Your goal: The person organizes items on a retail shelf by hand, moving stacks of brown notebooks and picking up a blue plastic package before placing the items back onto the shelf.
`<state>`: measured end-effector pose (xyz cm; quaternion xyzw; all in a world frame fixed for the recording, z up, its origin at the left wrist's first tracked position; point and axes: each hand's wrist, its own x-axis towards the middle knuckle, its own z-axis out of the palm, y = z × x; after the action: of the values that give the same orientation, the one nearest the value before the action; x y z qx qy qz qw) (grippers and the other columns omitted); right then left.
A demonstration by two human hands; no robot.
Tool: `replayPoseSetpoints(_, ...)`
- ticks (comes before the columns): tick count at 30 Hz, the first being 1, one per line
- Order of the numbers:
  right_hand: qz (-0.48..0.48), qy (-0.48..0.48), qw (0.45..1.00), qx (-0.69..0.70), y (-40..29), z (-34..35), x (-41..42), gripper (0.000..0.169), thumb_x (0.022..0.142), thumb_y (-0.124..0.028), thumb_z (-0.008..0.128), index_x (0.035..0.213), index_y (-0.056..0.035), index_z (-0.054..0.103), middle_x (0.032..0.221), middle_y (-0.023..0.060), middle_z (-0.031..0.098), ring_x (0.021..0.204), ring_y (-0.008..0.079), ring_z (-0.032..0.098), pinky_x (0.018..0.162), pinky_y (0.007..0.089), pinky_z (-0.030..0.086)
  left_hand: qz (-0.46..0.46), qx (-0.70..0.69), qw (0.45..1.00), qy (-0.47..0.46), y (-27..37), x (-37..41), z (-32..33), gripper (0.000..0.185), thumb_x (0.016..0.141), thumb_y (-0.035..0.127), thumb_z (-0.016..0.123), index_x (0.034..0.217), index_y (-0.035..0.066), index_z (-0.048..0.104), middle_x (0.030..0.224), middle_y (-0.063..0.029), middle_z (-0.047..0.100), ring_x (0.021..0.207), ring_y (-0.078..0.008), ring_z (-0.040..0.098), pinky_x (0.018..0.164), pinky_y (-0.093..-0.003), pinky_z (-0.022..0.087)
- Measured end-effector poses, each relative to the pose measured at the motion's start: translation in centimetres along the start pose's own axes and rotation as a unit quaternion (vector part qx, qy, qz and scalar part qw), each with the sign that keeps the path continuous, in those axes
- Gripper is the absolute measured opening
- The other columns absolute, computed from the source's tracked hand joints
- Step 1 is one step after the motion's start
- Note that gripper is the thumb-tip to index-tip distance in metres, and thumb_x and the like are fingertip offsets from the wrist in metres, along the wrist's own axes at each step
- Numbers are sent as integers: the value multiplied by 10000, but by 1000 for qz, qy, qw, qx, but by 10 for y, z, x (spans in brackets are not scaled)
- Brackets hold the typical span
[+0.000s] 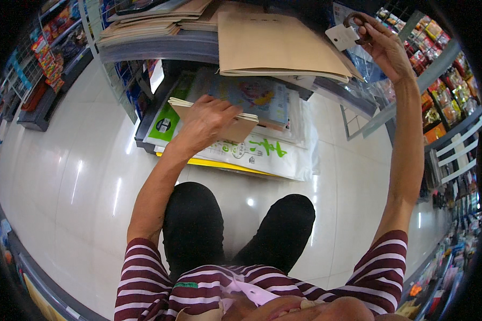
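Note:
My left hand (209, 118) grips a thin stack of small kraft-covered notebooks (245, 129), their pale page edges facing up. It is held above the packs on the low shelf. At the upper right, my right hand (387, 50) pinches a dark brown ring-shaped item (350, 19) with a white tag (342, 37) on it; what the item is I cannot tell. Just left of that hand, a large kraft-covered notebook (281, 46) lies on the upper shelf and juts over its front edge. More kraft notebooks (144, 30) are stacked farther left.
The grey upper shelf edge (160, 49) crosses before me. Below it lie a clear plastic-wrapped pack (261, 96), a white printed bag (293, 160) and a yellow sheet (225, 165). Racks of packaged goods (446, 96) stand right; another rack (48, 60) is left.

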<state>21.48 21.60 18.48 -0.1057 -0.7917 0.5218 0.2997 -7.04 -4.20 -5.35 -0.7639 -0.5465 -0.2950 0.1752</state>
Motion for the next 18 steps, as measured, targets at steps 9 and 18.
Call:
replayPoseSetpoints(9, -18, 166, 948, -270, 0, -16, -17, 316, 944, -223, 518, 1209, -58, 570, 1107, 52, 613, 1050, 161, 549, 932, 309, 432, -7, 6, 1000, 11, 11, 6, -8, 208, 732, 96, 636, 937, 65, 626, 806, -92, 628, 762, -238, 605, 740, -355, 430)
replayPoseSetpoints(18, -40, 229, 935, -269, -26, 17, -50, 221, 885, -87, 529, 1046, 26, 631, 851, 66, 647, 716, 125, 597, 595, 257, 481, -10, -22, 1000, -10, 16, 13, -12, 187, 758, 102, 637, 940, 57, 635, 852, -100, 621, 804, -272, 592, 734, -402, 437)
